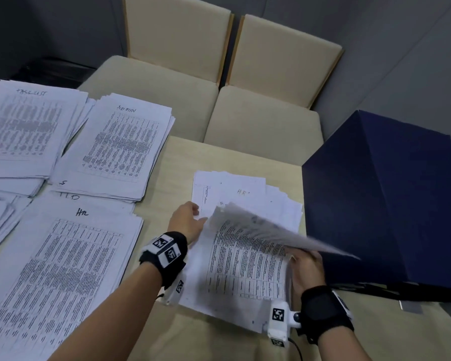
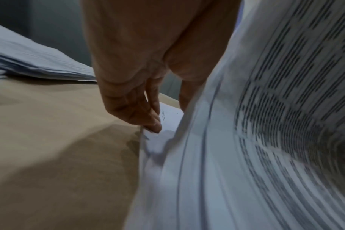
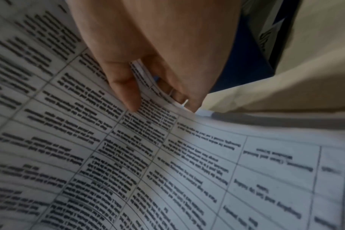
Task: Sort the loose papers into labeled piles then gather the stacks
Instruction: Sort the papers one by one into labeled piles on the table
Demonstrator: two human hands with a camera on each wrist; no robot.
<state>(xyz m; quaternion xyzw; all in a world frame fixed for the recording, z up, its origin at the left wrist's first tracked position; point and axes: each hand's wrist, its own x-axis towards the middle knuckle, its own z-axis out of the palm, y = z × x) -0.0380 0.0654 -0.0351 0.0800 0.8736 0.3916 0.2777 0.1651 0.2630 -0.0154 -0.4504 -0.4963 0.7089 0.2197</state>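
- Head view: beige counter [image 1: 219, 157] carrying several paper piles.
- Far left, a pile [image 1: 24, 131] with a handwritten heading too blurred to read; beside it an "ADMIN" pile [image 1: 120, 147]; near left, a large "HR" pile [image 1: 63, 269].
- Centre right, a looser fanned pile [image 1: 248, 194] headed "HR", close to a dark blue box [image 1: 380, 199].
- In front of that pile, a printed sheaf [image 1: 245, 267] bent up from the counter, its upper leaves blurred.
- Left hand [image 1: 186, 221] at the sheaf's left edge, fingers reaching the fanned pile's corner.
- Right hand [image 1: 306, 264] at the sheaf's right edge, under the lifted leaves.
- Black wrist bands with white markers on both arms; two beige chairs [image 1: 227, 74] beyond the counter.
- Left wrist view: left hand [image 2: 140, 74] pointing down, fingertips [image 2: 155, 126] pressing a page corner against the counter [image 2: 49, 147]; thumb behind the curved sheaf [image 2: 256, 140], fingers only slightly bent.
- Another pile's edge [image 2: 39, 65] at upper left.
- Right wrist view: right hand [image 3: 154, 54] pinching several leaves of the sheaf [image 3: 167, 163] between thumb [image 3: 126, 87] and curled fingers.
- Printed table rows legible as lines only, words blurred.
- Blue box [image 3: 246, 54] behind the hand.
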